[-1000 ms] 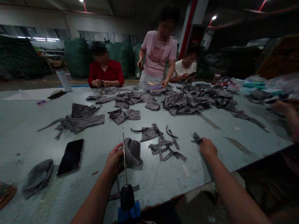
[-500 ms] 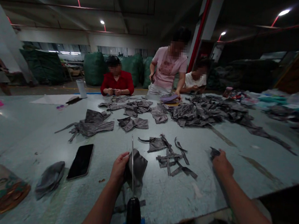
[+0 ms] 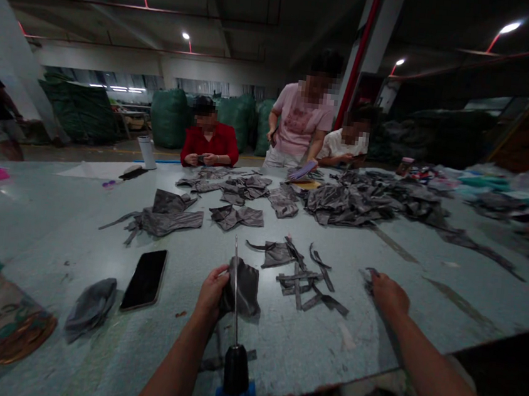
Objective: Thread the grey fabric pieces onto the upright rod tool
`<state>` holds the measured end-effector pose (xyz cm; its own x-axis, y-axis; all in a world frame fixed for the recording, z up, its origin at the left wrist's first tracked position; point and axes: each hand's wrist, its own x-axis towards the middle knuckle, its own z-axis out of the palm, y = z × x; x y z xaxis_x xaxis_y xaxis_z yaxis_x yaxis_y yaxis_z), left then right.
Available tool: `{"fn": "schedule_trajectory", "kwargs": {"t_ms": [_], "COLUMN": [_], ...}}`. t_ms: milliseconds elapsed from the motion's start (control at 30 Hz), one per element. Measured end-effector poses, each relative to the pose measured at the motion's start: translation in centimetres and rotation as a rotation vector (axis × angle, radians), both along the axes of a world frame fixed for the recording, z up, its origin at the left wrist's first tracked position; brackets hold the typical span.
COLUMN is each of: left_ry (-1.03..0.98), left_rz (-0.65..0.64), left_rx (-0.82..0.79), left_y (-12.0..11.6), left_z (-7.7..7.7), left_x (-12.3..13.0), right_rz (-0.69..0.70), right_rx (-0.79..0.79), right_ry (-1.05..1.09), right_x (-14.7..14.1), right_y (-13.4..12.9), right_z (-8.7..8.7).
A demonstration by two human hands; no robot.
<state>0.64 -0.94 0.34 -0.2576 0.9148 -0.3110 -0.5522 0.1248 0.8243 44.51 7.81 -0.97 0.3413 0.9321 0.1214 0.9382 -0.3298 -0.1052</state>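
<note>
Nearby, left hand (image 3: 211, 293): grasping a gray cloth piece (image 3: 248, 287) by its left edge, thumb and fingers closed on it.
Metal rod (image 3: 235, 302): rises from a black holder (image 3: 235, 371), crossing before the cloth in view; contact cannot be told.
Right hand (image 3: 391, 296): well apart, low over the table's (image 3: 277, 344) right side, fingers pinching a dark scrap (image 3: 369, 279).
Strips (image 3: 298, 293): loose tangle between the hands.
Phone (image 3: 144, 278): flat, left of the left hand; folded gray bundle (image 3: 91, 309) just beside it.
Far side: gray heap (image 3: 349, 197); three co-workers, in red (image 3: 211, 145), pink (image 3: 301, 117), white (image 3: 346, 143).
</note>
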Motion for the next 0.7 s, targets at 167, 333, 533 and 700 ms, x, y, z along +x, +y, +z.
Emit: {"fn": "schedule_trajectory", "kwargs": {"t_ms": [167,333,533,700], "left_ry": [-0.008,-0.024,-0.030,-0.036], "left_rz": [-0.001,0.020,0.003,-0.004], "left_rx": [0.015,0.006,0.021,0.046], "left_y": [0.0,0.1,0.1,-0.1], "left_z": [-0.1,-0.1,-0.2,0.1], "left_x": [-0.3,-0.2,-0.2,-0.3], "right_rz": [-0.135,-0.110,-0.017,-0.071], "right_rx": [-0.033,0.062,0.133,0.034], "right_ry": [0.125,0.135,0.055,0.032], "right_x": [-0.4,-0.5,-0.2,0.1], "right_y": [0.5,0.3,-0.1,0.4], "right_z": [0.6,-0.2,-0.9,-0.5]}}
